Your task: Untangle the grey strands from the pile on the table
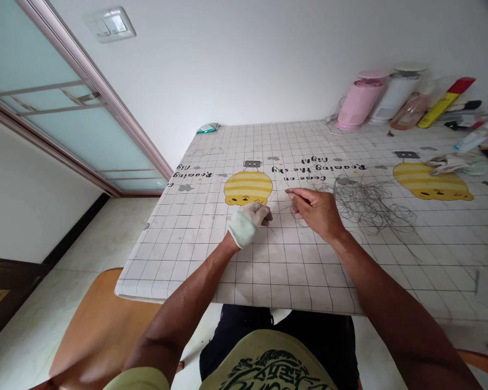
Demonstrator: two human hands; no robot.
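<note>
My left hand, in a pale glove with grey fingertips, is closed in a pinch above the checked tablecloth. A thin wire runs from its fingertips toward my right hand, and a short end sticks out below. My bare right hand is pinched too, thumb against forefinger, with a fine strand of the wire at its tips. Just right of that hand lies a loose tangle of thin dark wire, its loops spread over the cloth.
Along the wall at the back right stand a pink cylinder, a white cylinder, a bottle and a yellow-and-red box. A crumpled glove lies at the right. An orange chair is by the table's left edge.
</note>
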